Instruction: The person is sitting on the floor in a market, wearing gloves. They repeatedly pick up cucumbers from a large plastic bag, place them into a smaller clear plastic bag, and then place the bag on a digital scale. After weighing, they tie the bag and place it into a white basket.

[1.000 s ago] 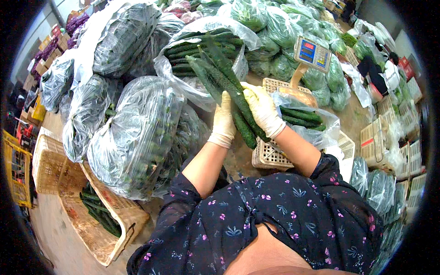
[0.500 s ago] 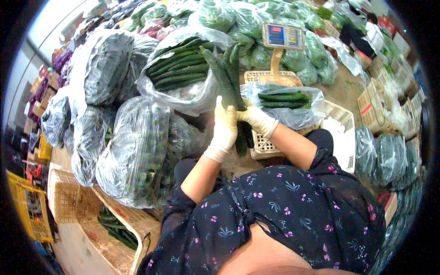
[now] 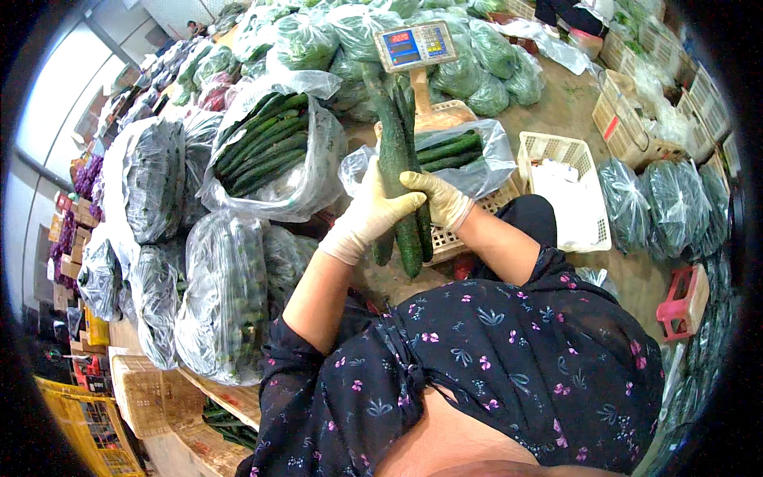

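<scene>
The left hand (image 3: pixel 372 213), in a cream latex glove, is closed around a bundle of long dark green cucumbers (image 3: pixel 400 179) at the centre of the frame, with the thumb lying across the front of the bundle. The right hand (image 3: pixel 443 199), gloved the same way, is wrapped around the same bundle from the other side, just beside the left hand. The cucumbers stand nearly upright. Their upper ends reach toward the top centre of the frame; their lower ends hang below both hands.

Directly behind the bundle, at the top centre, a digital weighing scale with a blue and grey display panel (image 3: pixel 415 44) stands on a post. To the right of the hands, a clear plastic bag holding a few cucumbers (image 3: pixel 465 155) rests on a cream plastic lattice crate (image 3: pixel 455 238). Further right, a white perforated plastic basket (image 3: pixel 566 191) sits on the floor.

To the upper left of the hands, a large open clear plastic bag filled with cucumbers (image 3: pixel 270 151) lies tilted. Further left and lower left, more sealed clear bags of green vegetables (image 3: pixel 222 294) are stacked close together. Bagged leafy greens (image 3: pixel 477 56) fill the top of the frame.
</scene>
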The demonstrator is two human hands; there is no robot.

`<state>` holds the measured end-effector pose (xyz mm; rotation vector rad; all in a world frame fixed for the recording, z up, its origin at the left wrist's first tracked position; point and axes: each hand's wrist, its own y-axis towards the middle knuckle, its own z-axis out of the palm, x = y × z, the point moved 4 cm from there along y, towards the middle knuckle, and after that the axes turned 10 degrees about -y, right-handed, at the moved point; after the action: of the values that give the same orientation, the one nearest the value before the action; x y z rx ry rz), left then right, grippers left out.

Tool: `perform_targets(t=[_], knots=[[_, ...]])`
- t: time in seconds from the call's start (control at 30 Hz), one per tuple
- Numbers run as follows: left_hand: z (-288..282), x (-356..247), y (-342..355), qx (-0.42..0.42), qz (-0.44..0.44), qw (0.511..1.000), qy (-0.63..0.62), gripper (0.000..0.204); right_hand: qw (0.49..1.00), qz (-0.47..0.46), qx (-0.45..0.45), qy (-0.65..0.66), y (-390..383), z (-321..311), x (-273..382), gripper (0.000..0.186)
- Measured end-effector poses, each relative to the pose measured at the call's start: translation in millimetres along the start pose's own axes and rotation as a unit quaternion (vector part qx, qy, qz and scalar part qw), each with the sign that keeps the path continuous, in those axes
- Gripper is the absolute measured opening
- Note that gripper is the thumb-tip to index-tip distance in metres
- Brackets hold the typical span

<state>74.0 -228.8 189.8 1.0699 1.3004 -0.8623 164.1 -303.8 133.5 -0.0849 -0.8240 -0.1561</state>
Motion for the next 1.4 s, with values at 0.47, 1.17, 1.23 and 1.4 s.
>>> perform_targets(t=[0.47,1.17,1.23,1.4], knots=[[-104,95,-7,-0.357,-0.102,0.887,0.274,0.091,0.971,0.011,-0.034,0.235,-37,-29,-37,0.073],[-81,29,65,-0.147,-0.057,0.904,-0.397,0.044,0.988,0.057,0.011,0.141,-26,-3,-68,0.061],[-70,27,62,-0.101,-0.062,0.922,-0.369,0.044,0.985,0.047,-0.002,0.164,-31,-5,-68,0.060],[-71,49,48,0.008,-0.088,0.934,-0.346,0.049,0.964,0.065,-0.082,0.244,-26,-39,-72,0.053]])
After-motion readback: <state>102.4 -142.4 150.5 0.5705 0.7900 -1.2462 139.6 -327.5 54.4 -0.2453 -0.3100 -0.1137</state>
